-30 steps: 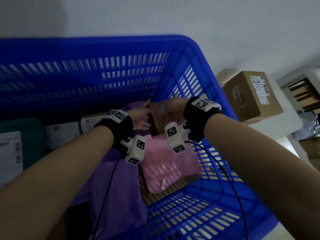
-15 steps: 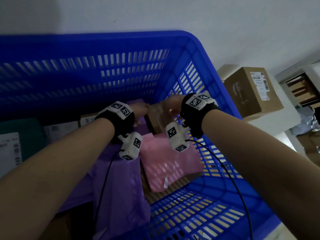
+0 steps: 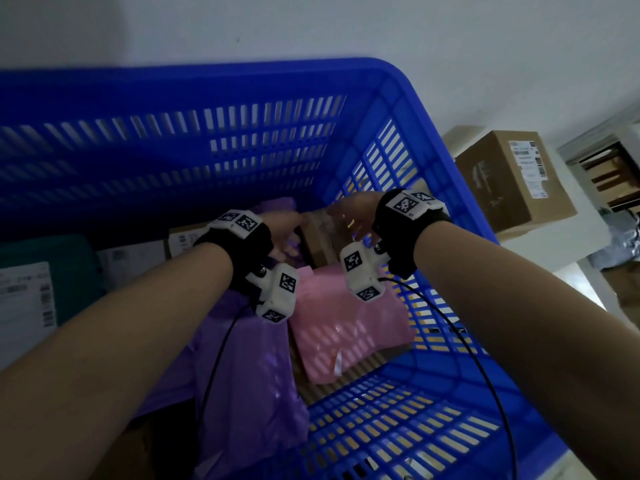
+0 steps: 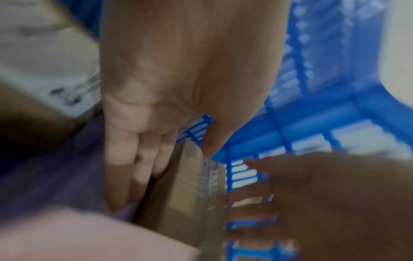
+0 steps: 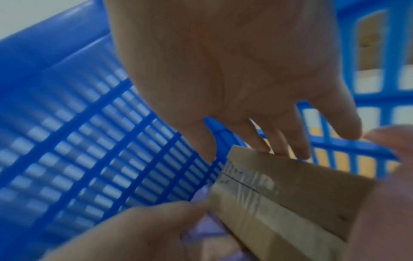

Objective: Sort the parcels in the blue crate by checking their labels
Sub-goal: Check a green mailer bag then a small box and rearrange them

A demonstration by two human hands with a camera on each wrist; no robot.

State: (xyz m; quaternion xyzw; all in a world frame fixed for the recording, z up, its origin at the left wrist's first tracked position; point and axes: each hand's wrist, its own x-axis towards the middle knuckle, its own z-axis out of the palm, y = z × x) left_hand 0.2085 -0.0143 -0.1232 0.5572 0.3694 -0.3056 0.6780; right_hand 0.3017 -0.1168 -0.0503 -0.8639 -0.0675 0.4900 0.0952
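- Blue crate [image 3: 398,109]: slotted walls, holds parcels; both arms reach into its far right corner
- Brown box [image 3: 317,237]: taped cardboard parcel standing by the crate's right wall, between the two hands, partly hidden by them
- Left hand [image 3: 282,225]: fingers straight along the box's left face, thumb over its top edge; grip narrow, flat vs. the box, not curled round it
- Right hand [image 3: 351,214]: fingers spread and straight, tips at the box's far top edge; open, wide
- Pink mailer [image 3: 343,327]: lies in front of the box, under the wrist cameras; crosses the near side of the box
- Purple mailer [image 3: 252,382]: lies left of the pink one, runs under the left forearm; its far end shows beyond the left hand
- Other parcels at crate's left: teal mailer [image 3: 72,261] w/ white label, box w/ barcode label [image 3: 185,239] behind the left wrist
- Outside crate, right: cardboard carton [image 3: 509,181] w/ label, on a white surface; shelving [image 3: 609,174] beyond it
- Head view only: full crate layout, carton outside
- Left wrist view only: left fingers [image 4: 125,176] flat between purple mailer and box side; clear tape strip on box; blurred
- Right wrist view only: right fingertips [image 5: 299,148] meeting the box's top corner, tape seam across its top face
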